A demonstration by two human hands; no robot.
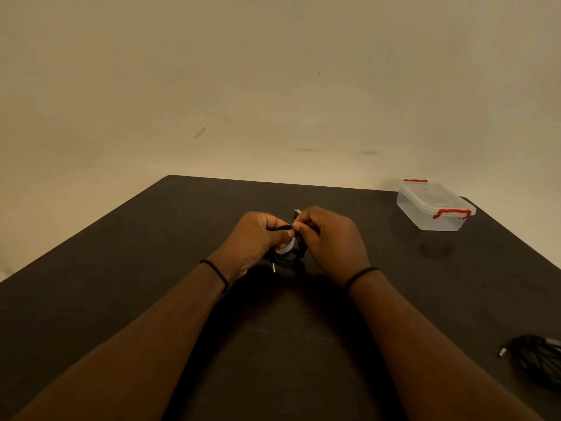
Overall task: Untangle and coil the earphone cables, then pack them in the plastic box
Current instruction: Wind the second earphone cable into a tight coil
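Note:
A bundle of black earphone cable [288,258] hangs between my two hands over the middle of the dark table [151,268]. My left hand [258,241] grips the bundle, with something small and white showing under its thumb. My right hand [331,238] pinches a strand of the cable right beside the left thumb. A metal plug tip sticks out below the left hand, and another small end pokes up behind the right fingers. The clear plastic box [434,208] with red clips stands shut at the far right of the table.
A second dark bundle of cable [537,363] with a small metal plug lies at the table's near right edge, partly cut off. A plain beige wall rises behind the table. Each of my wrists carries a thin black band.

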